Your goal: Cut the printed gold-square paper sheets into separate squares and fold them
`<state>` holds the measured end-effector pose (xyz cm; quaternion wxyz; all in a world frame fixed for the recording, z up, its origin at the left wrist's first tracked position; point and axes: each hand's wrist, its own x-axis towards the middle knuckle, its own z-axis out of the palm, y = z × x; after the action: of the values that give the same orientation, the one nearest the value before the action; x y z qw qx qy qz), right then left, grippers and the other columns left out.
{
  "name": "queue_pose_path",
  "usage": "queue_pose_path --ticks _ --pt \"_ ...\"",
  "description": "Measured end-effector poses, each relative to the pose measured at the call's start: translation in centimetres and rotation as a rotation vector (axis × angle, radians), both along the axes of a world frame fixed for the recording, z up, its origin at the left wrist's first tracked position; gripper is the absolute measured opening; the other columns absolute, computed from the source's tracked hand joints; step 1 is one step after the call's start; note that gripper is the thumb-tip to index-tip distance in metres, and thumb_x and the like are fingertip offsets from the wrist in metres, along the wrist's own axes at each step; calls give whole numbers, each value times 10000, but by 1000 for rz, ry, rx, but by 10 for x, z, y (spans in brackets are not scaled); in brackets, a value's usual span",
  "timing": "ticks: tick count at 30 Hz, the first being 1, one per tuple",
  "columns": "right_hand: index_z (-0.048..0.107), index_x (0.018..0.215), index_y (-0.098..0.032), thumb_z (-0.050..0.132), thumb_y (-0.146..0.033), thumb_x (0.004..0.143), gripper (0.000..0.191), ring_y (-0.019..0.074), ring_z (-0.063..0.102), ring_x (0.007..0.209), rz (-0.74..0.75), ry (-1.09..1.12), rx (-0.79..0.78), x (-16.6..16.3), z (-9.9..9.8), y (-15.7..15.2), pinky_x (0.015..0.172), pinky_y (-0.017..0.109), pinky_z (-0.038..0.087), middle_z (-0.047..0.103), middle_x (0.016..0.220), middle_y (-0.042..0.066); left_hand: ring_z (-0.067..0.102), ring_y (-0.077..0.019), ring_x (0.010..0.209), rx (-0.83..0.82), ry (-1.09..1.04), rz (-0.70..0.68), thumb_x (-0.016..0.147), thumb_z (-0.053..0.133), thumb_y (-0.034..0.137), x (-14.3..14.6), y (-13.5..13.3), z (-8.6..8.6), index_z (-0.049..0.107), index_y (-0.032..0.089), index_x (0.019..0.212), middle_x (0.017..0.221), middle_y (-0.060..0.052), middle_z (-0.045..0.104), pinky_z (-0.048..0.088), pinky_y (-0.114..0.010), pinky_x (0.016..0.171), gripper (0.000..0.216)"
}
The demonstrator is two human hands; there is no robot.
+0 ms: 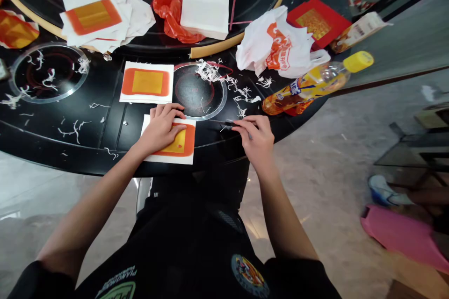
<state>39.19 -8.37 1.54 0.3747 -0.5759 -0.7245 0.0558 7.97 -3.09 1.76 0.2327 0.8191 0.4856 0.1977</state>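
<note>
My left hand [162, 127] lies flat, fingers spread, on a sheet of joss paper [187, 142] at the front edge of the black table. The sheet is white with an orange border and a gold centre, partly covered by the hand. To its right, my right hand [257, 139] pinches a small dark object [229, 124] just over the tabletop; its kind is too small to make out. Just beyond the left hand rests a second stack of joss paper [147, 82]. White paper shreds [210, 72] are scattered beyond the right hand.
An orange drink bottle [308, 86] with a yellow cap lies at the right edge, near a white plastic bag [277, 44] and a red packet [317, 21]. A raised turntable holds a white paper stack [206, 4], a red bag [168, 4] and loose joss sheets [93, 16].
</note>
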Motion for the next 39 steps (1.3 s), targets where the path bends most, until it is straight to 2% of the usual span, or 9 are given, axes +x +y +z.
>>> queue_pose_path --ticks 3,7,11,16,22,27,31,35,39 --pt "816 1080 -322 673 -285 1043 152 252 626 1008 57 -1 -15 -4 -1 -10 885 469 594 702 1049 62 489 -322 1382 -18 -19 2 1032 640 319 0 1 3 673 237 1157 1496 -88 621 330 -527 1161 154" --pt "808 1028 -313 673 -275 1044 141 275 586 1145 83 -16 -19 -15 -5 -8 917 472 585 725 1203 67 488 -319 1388 -41 -38 15 1063 580 362 0 0 7 689 250 1128 1495 -76 627 317 -539 1174 169" --pt "777 1024 -301 654 -293 1044 124 299 583 1188 -39 -2 -69 -14 -10 7 987 527 551 719 1267 69 500 -315 1368 -40 -57 9 1079 538 367 0 -1 8 689 252 1121 1483 -66 639 328 -532 1154 194" --pt "721 1064 -262 603 -322 1063 132 285 641 1101 -242 97 3 -4 -10 13 1001 520 536 741 1129 82 527 -301 1347 -37 -44 -16 1083 528 339 0 1 7 659 245 1138 1467 -71 653 348 -500 1133 171" --pt "774 1048 -286 646 -277 1061 129 264 649 1070 116 -10 -87 -21 -4 -1 982 489 568 746 1084 60 552 -293 1315 -40 -61 -39 1088 529 321 -1 2 5 641 236 1144 1450 -68 661 355 -485 1115 151" --pt "795 1062 -273 668 -231 1051 135 250 628 1004 161 18 -14 -40 -7 1 914 453 577 733 1013 68 546 -290 1293 -52 -59 -92 1108 505 321 -2 2 7 627 230 1158 1453 -70 659 368 -476 1078 160" --pt "812 1059 -282 693 -225 1037 133 245 619 964 151 36 -29 -47 -10 -5 876 445 572 718 957 61 536 -285 1280 -37 -43 -153 1135 443 303 -4 2 8 634 224 1187 1463 -76 652 381 -484 1076 213" --pt "821 1085 -299 712 -208 1022 155 250 628 996 129 77 -65 -49 -12 -23 902 458 571 728 981 59 567 -272 1280 6 -13 -341 1121 407 188 -9 3 7 675 234 1260 1516 -83 626 429 -472 1056 306" --pt "811 1141 -277 703 -179 1025 187 229 630 971 158 97 -57 -49 -13 -34 864 431 584 711 1013 68 586 -293 1299 173 84 -478 1023 455 29 -13 1 8 684 249 1406 1564 -95 608 491 -462 1020 498"
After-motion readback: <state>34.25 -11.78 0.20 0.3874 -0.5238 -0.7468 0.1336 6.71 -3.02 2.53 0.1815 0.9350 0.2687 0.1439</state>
